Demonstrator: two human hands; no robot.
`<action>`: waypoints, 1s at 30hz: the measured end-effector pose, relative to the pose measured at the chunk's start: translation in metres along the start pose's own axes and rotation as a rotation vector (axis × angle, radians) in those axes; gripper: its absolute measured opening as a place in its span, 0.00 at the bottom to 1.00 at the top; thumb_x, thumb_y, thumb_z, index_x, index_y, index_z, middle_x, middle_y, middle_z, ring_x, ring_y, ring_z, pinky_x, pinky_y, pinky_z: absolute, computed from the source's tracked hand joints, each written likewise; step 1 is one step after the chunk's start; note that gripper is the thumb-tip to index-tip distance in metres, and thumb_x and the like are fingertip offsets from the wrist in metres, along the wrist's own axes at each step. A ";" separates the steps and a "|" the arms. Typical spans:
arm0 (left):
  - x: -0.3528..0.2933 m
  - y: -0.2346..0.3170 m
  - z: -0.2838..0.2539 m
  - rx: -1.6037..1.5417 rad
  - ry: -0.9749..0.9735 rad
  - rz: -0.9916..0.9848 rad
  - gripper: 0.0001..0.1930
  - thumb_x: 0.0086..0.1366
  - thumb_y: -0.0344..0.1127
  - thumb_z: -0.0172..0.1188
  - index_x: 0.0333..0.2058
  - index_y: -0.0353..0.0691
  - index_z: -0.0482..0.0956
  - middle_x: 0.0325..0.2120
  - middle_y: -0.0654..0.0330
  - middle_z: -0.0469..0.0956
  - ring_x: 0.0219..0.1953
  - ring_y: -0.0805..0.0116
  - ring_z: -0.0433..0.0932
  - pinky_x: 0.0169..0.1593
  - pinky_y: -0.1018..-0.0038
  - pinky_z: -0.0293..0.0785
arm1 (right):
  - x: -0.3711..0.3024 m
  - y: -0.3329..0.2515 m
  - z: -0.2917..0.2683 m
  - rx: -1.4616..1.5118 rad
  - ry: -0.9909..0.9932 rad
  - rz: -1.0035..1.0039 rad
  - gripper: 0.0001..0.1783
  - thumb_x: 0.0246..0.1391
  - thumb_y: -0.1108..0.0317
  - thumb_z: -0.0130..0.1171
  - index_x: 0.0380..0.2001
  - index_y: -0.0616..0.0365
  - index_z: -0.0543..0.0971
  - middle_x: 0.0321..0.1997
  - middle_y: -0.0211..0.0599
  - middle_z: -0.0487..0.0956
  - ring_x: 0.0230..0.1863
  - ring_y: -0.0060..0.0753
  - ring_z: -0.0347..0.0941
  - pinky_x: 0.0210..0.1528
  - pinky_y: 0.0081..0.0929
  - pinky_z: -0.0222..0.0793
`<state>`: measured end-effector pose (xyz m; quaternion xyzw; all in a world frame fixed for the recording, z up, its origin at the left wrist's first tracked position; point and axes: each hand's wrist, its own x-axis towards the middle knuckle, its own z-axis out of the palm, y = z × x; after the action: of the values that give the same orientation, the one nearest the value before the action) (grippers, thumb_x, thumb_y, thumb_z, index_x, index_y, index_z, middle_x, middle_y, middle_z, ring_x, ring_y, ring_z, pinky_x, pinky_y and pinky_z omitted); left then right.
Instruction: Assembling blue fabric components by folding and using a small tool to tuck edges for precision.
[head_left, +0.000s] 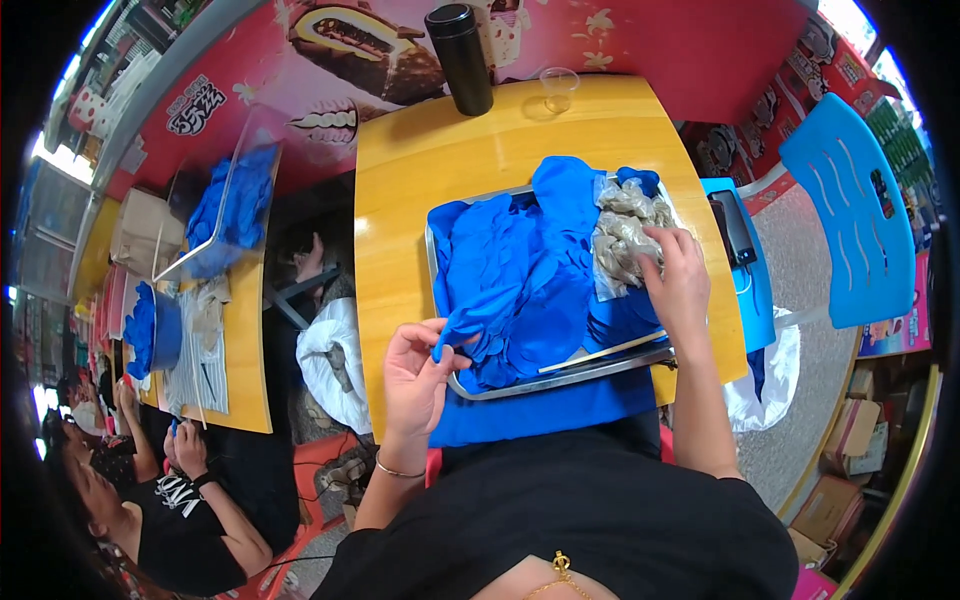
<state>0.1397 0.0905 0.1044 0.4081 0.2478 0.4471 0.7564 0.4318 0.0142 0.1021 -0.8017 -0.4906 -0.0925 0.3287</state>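
A metal tray (480, 394) on the wooden table is heaped with flat blue cloth pieces (500, 260), many with rounded edges. My left hand (418, 372), at the tray's near left corner, pinches the end of one blue cloth piece (478, 318) between thumb and fingers; the rest of it slants up over the heap. At the tray's right side lies a clear plastic bag (622, 240) full of crumpled greyish-beige bits. My right hand (680, 280) is at the bag's right edge, fingers bent and thumb apart from them. A thin pale stick (600, 352) lies across the tray's near side.
A black flask (460, 60) and a clear cup (558, 90) stand at the table's far edge. A blue chair (850, 210) is at the right, with a dark phone-like device (738, 230) on another blue seat. Leftward, a person (160, 520) works at a second table (250, 350) with blue pieces.
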 end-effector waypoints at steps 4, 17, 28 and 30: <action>0.009 -0.006 0.012 0.246 -0.040 0.202 0.08 0.56 0.17 0.54 0.33 0.34 0.68 0.44 0.52 0.68 0.41 0.69 0.73 0.41 0.76 0.74 | -0.001 0.015 0.008 -0.007 -0.105 0.022 0.10 0.41 0.70 0.62 0.31 0.54 0.77 0.36 0.34 0.74 0.42 0.40 0.69 0.39 0.34 0.67; 0.021 0.006 0.027 1.323 -0.194 0.563 0.14 0.48 0.33 0.67 0.34 0.37 0.77 0.39 0.53 0.75 0.43 0.56 0.72 0.45 0.69 0.69 | 0.000 -0.011 -0.034 1.104 -0.251 0.347 0.03 0.55 0.73 0.51 0.29 0.60 0.70 0.26 0.25 0.72 0.27 0.12 0.64 0.28 0.13 0.61; 0.011 -0.002 0.061 0.372 -0.429 -0.120 0.14 0.56 0.26 0.60 0.42 0.33 0.73 0.38 0.59 0.72 0.37 0.74 0.73 0.36 0.81 0.72 | -0.013 -0.068 -0.033 1.496 -0.542 0.063 0.05 0.46 0.81 0.55 0.28 0.61 0.73 0.33 0.37 0.73 0.38 0.25 0.69 0.40 0.21 0.65; 0.010 -0.006 0.067 0.368 -0.465 -0.052 0.10 0.58 0.28 0.58 0.39 0.33 0.72 0.34 0.61 0.71 0.35 0.78 0.72 0.31 0.83 0.71 | -0.013 -0.069 -0.035 1.472 -0.561 0.066 0.05 0.47 0.81 0.55 0.29 0.61 0.72 0.33 0.37 0.73 0.38 0.25 0.69 0.40 0.21 0.65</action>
<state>0.1965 0.0711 0.1355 0.6235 0.1551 0.2697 0.7172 0.3727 0.0039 0.1535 -0.3853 -0.4662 0.4716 0.6416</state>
